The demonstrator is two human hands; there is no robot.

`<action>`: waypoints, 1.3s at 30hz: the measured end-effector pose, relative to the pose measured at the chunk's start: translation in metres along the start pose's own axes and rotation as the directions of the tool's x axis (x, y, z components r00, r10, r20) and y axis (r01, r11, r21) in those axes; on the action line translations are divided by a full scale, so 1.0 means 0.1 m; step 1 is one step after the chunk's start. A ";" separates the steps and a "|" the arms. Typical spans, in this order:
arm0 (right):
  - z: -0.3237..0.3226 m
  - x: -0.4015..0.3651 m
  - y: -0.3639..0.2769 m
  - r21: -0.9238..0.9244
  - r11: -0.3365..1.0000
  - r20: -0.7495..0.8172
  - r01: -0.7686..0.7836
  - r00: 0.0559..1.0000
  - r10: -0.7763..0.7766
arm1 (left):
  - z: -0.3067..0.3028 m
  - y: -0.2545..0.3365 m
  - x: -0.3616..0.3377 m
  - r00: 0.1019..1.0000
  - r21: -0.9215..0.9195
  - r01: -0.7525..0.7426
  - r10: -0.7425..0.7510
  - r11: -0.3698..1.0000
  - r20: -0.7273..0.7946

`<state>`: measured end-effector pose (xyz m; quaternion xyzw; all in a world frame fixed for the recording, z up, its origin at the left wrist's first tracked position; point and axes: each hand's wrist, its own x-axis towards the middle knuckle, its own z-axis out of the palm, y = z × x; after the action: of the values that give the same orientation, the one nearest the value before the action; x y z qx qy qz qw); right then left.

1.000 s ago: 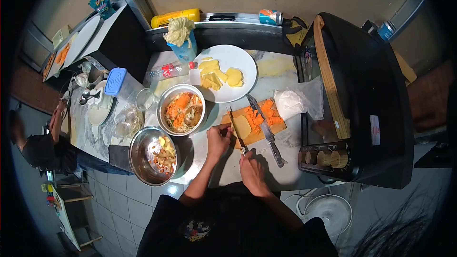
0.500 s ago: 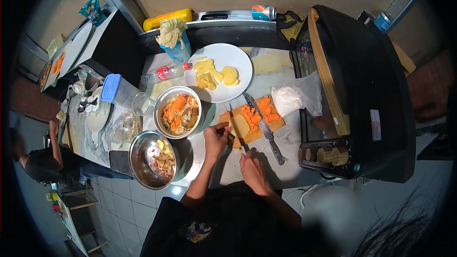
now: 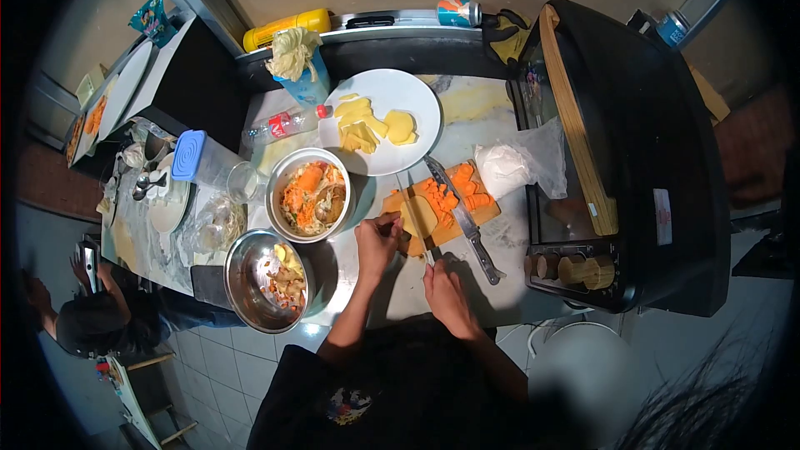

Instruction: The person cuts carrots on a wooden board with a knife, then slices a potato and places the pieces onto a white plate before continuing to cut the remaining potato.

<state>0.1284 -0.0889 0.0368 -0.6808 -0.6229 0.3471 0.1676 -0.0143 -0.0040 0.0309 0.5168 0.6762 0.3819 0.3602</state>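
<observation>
An orange cutting board (image 3: pixel 457 242) lies on the counter in front of me. On its left part is a pale yellow potato piece (image 3: pixel 421 215), with my left hand (image 3: pixel 377 247) closed at its left edge, fingertips pinched. My right hand (image 3: pixel 447 290) is wrapped round the handle of a knife (image 3: pixel 414 210), whose thin blade points away from me across the potato. Chopped carrot (image 3: pixel 475 192) covers the board's right part. A second knife (image 3: pixel 475 242) lies across the carrot, its handle past the board's near edge.
A white plate (image 3: pixel 421 162) of potato slices stands behind the board. To the left are a pot (image 3: pixel 275 200) of shredded vegetables and a steel bowl (image 3: pixel 237 296) of peelings. A flour bag (image 3: pixel 504 168) and black oven (image 3: pixel 658 158) bound the right. Another person (image 3: pixel 100 312) stands far left.
The knife in my right hand has shifted slightly right over the potato, and that hand has lowered a little. The person at far left has moved an arm. My left hand stays about in place.
</observation>
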 end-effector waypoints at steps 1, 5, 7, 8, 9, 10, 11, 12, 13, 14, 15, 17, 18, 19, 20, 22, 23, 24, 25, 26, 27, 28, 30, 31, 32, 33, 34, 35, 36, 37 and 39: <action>-0.03 0.00 -0.04 0.006 1.000 0.025 -0.013 1.000 0.013 | 0.01 -0.03 0.01 1.000 -0.009 0.000 0.000 1.000 0.007; -0.02 -0.02 -0.05 0.017 1.000 0.043 -0.019 0.999 0.019 | -0.01 -0.08 0.01 0.999 -0.047 0.006 -0.004 0.999 0.040; -0.06 -0.01 -0.08 0.009 1.000 0.041 -0.008 0.999 0.008 | -0.01 -0.08 0.02 0.998 -0.047 0.030 -0.028 0.998 0.047; -0.07 -0.01 -0.08 0.000 1.000 0.037 0.004 0.999 -0.004 | -0.01 -0.08 0.02 0.997 -0.047 0.052 -0.050 0.998 0.054; -0.06 -0.01 -0.07 0.000 1.000 0.038 0.004 0.999 -0.004 | 0.00 -0.08 0.01 0.997 -0.047 0.054 -0.051 0.997 0.055; -0.03 -0.01 -0.04 -0.033 0.999 0.017 0.040 0.999 -0.040 | 0.00 -0.08 0.01 0.997 -0.070 0.061 -0.057 0.996 0.053; -0.01 -0.01 -0.02 -0.066 0.995 -0.002 0.076 0.997 -0.077 | 0.00 -0.08 0.01 0.997 -0.092 0.068 -0.063 0.993 0.053; -0.01 -0.01 -0.02 -0.066 0.995 -0.001 0.075 0.997 -0.075 | 0.00 -0.08 0.01 0.997 -0.091 0.069 -0.064 0.993 0.053; -0.01 -0.02 -0.03 -0.064 0.995 -0.002 0.072 0.997 -0.073 | 0.00 -0.08 0.01 0.996 -0.082 0.071 -0.066 0.994 0.057; -0.01 -0.02 -0.03 -0.062 0.996 -0.002 0.070 0.998 -0.070 | 0.00 -0.07 0.02 0.996 -0.072 0.073 -0.068 0.995 0.061; -0.01 -0.02 -0.04 -0.061 0.996 -0.001 0.069 0.998 -0.069 | 0.00 -0.07 0.02 0.996 -0.071 0.074 -0.070 0.995 0.061; -0.03 -0.02 -0.06 -0.045 0.997 0.015 0.062 0.998 -0.061 | -0.01 -0.06 0.01 0.995 -0.032 0.070 -0.067 0.997 0.071; -0.03 -0.02 -0.06 -0.045 0.997 0.015 0.060 0.998 -0.060 | -0.01 -0.05 0.02 0.995 -0.032 0.071 -0.068 0.997 0.073; -0.03 -0.01 -0.06 -0.049 0.997 0.019 0.057 0.998 -0.056 | -0.01 -0.05 0.02 0.993 -0.029 0.089 -0.087 0.996 0.077; -0.03 -0.02 -0.06 -0.054 0.997 0.024 0.053 0.998 -0.052 | 0.00 -0.05 0.02 0.991 -0.027 0.108 -0.106 0.994 0.081; 0.00 -0.03 -0.04 -0.070 0.995 0.004 0.070 0.998 -0.070 | 0.01 -0.06 0.01 0.995 -0.038 0.074 -0.072 0.997 0.065; 0.01 -0.03 -0.03 -0.087 0.992 -0.016 0.087 0.996 -0.089 | 0.01 -0.06 0.01 0.998 -0.049 0.039 -0.037 0.998 0.046; 0.02 -0.02 -0.03 -0.087 0.992 -0.015 0.086 0.996 -0.088 | 0.02 -0.09 0.01 0.998 -0.049 0.041 -0.038 0.998 0.047; 0.03 -0.02 -0.02 -0.084 0.993 -0.010 0.087 0.996 -0.088 | 0.03 -0.14 0.02 0.998 -0.059 0.033 -0.030 0.998 0.050; 0.03 -0.02 -0.02 -0.081 0.993 -0.005 0.087 0.996 -0.088 | 0.04 -0.18 0.02 0.998 -0.069 0.025 -0.022 0.997 0.051; 0.03 -0.02 -0.02 -0.081 0.993 -0.004 0.087 0.996 -0.087 | 0.04 -0.15 0.01 0.998 -0.069 0.027 -0.023 0.997 0.052; 0.03 -0.02 -0.02 -0.080 0.993 -0.007 0.087 0.996 -0.088 | 0.03 -0.12 0.00 0.999 -0.061 0.023 -0.020 0.998 0.040; 0.04 -0.02 -0.03 -0.079 0.993 -0.009 0.084 0.996 -0.086 | 0.02 -0.09 0.00 0.999 -0.052 0.020 -0.018 0.998 0.031; 0.04 -0.02 -0.03 -0.097 0.991 -0.003 0.087 0.996 -0.088 | 0.02 -0.09 0.00 0.999 -0.055 0.027 -0.026 0.998 0.034; 0.04 -0.02 -0.04 -0.115 0.989 0.003 0.089 0.996 -0.090 | 0.02 -0.09 0.00 0.999 -0.057 0.035 -0.033 0.998 0.036; 0.05 -0.02 -0.05 -0.114 0.990 0.003 0.087 0.996 -0.088 | 0.02 -0.10 0.01 0.999 -0.056 0.036 -0.034 0.998 0.038; 0.06 -0.02 -0.07 -0.170 0.982 -0.016 0.084 0.996 -0.088 | 0.03 -0.13 0.01 0.999 -0.058 0.024 -0.021 0.998 0.044; 0.07 -0.03 -0.08 -0.224 0.971 -0.035 0.079 0.995 -0.089 | 0.03 -0.14 0.01 0.999 -0.060 0.012 -0.009 0.998 0.051; 0.07 -0.03 -0.08 -0.224 0.972 -0.033 0.077 0.996 -0.087 | 0.03 -0.15 0.01 0.999 -0.059 0.014 -0.011 0.998 0.053; 0.08 -0.03 -0.09 -0.222 0.973 -0.030 0.069 0.997 -0.077 | 0.03 -0.15 0.02 0.998 -0.061 0.033 -0.029 0.998 0.059; 0.09 -0.02 -0.08 -0.219 0.974 -0.024 0.060 0.997 -0.066 | 0.03 -0.15 0.02 0.997 -0.062 0.055 -0.051 0.997 0.065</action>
<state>0.1163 -0.0918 0.0362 -0.6803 -0.6759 0.2603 0.1123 -0.0187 -0.0042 0.0164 0.4988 0.6655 0.3767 0.4079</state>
